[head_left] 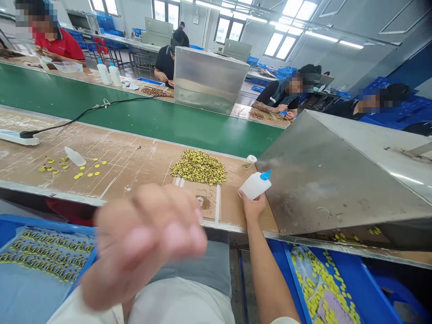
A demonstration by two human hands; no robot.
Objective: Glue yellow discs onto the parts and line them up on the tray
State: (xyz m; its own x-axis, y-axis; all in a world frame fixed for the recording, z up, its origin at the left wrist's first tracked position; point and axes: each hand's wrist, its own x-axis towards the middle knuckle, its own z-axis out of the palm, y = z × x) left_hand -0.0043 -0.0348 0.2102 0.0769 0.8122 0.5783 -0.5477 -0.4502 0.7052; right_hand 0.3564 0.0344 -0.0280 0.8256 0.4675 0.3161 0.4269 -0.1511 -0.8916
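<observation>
My right hand [254, 208] is wrapped round a white squeeze bottle [255, 185] with a blue nozzle cap, tilted above the brown work surface at the metal box's left side. Close to the camera and blurred is my left hand [151, 238], its fingers curled in towards the thumb; whatever it may hold is hidden. Beyond the hands lies a heap of small yellow-and-dark pieces [199, 167]. A small clear jar with a white lid [249, 161] stands just behind the bottle. On the bench near my left hand is a small round clear piece [200, 201].
A metal box [337, 180] rises at right. Yellow discs [90, 175] and a translucent bottle [74, 156] lie at left. Blue trays hold rows of pieces [50, 252] and loose yellow discs [324, 279]. Past the green belt [135, 114], several people sit working.
</observation>
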